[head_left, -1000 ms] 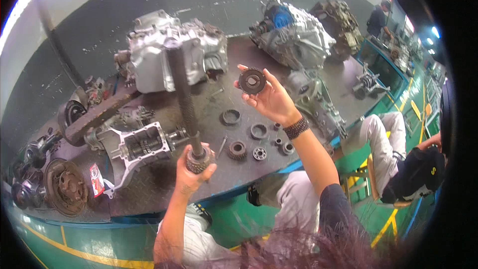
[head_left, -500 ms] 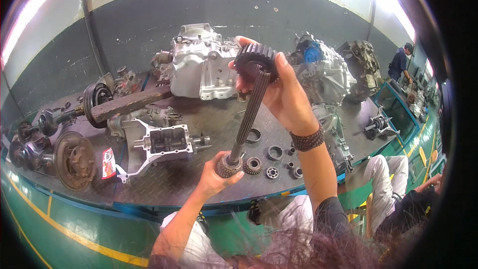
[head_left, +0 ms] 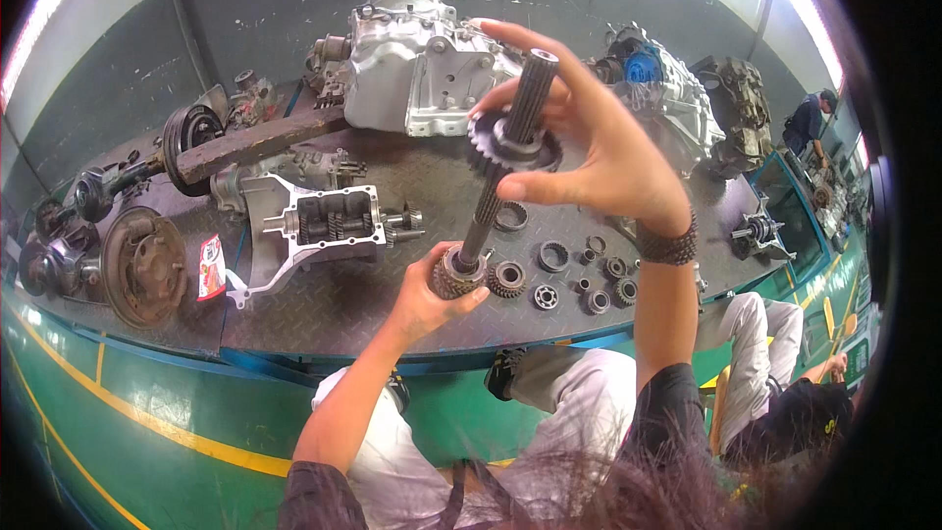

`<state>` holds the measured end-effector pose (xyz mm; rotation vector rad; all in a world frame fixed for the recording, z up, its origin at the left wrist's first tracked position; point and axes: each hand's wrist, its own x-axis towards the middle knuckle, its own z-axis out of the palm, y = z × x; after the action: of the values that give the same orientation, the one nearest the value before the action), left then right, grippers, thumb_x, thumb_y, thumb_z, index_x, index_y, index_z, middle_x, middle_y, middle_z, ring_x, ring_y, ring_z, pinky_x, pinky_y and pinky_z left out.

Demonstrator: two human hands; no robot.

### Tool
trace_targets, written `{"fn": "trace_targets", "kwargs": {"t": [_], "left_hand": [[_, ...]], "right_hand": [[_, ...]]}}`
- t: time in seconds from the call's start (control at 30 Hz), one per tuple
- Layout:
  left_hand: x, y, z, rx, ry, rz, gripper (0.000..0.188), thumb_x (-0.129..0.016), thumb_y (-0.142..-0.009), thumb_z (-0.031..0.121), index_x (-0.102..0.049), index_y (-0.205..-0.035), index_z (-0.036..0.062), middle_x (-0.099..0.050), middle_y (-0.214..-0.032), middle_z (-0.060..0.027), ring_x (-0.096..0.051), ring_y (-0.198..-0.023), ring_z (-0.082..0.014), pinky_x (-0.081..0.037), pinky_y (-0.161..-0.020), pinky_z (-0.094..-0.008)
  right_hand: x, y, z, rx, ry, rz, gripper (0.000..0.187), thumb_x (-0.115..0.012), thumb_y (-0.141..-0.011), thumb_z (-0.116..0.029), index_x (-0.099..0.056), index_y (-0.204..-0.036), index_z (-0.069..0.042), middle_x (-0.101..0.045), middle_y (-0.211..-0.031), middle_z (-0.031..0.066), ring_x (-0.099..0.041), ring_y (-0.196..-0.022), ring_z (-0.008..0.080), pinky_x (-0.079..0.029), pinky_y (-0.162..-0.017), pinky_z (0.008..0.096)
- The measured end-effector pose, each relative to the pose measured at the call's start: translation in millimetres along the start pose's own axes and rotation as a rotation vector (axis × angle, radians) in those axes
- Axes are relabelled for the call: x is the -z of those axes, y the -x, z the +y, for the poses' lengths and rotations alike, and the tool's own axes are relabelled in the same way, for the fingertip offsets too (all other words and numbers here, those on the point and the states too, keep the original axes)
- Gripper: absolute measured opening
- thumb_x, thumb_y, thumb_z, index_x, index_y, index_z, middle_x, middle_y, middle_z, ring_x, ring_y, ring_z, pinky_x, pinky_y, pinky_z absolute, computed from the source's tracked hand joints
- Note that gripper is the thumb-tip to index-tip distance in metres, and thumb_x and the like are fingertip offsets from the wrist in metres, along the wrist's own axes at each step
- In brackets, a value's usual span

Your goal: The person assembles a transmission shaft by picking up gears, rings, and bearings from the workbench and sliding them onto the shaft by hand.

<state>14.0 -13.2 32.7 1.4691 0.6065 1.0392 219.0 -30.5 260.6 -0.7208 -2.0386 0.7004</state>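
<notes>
A long splined shaft (head_left: 484, 216) stands tilted in front of me, its upper end leaning right and away. Its lower end, which carries a toothed collar, is wrapped by my left hand (head_left: 424, 302), closed around it. Partway up the splines a dark toothed gear (head_left: 483, 145) encircles the shaft, with the shaft's tip sticking out above. My right hand (head_left: 608, 162) grips this gear, thumb against its near lower edge and other fingers on the far side; the index finger stretches past the shaft tip. Loose gears (head_left: 506, 279) and rings (head_left: 552, 256) lie on the bench beside my left hand.
The dark metal bench (head_left: 422, 177) has a blue edge. A silver gearbox (head_left: 392, 69) stands at the back, another casing (head_left: 677, 103) right of it. An opened housing (head_left: 339, 221), wooden beam (head_left: 265, 142), rusty drum (head_left: 144, 268) and red packet (head_left: 211, 268) lie left. People are at right.
The gear has gone from the shaft's upper end to further down the splines, so the tip now protrudes through it. My right hand has shifted its hold on the gear. The view has tilted down.
</notes>
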Motion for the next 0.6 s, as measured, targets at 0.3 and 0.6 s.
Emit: {"fn": "trace_targets", "kwargs": {"t": [0.3,0.6], "left_hand": [[-1.2,-1.5,-3.7,-0.111,-0.04,0.004,0.08,-0.089,-0.074,0.016,-0.043,-0.139,0.0017,-0.062,-0.125,-0.0067,-0.058,-0.115,-0.0132,-0.046,-0.105,-0.0323],[0.6,-3.3,2.3,-0.04,0.004,0.031,0.074,-0.09,-0.073,0.024,-0.051,-0.134,0.0045,-0.06,-0.119,-0.0022,-0.057,-0.11,-0.0146,-0.044,-0.103,-0.0328]], "right_hand": [[-13.0,19.8,45.4,0.113,-0.186,-0.115,0.065,-0.057,-0.106,-0.039,-0.04,-0.155,-0.001,-0.059,-0.144,0.0129,-0.051,-0.138,0.0233,-0.038,-0.117,0.0408],[-29.9,10.1,42.1,0.0,-0.196,-0.026,0.04,-0.051,-0.11,-0.029,-0.059,-0.136,0.0,-0.069,-0.123,0.0105,-0.062,-0.12,0.0191,-0.046,-0.109,0.0367]]}}
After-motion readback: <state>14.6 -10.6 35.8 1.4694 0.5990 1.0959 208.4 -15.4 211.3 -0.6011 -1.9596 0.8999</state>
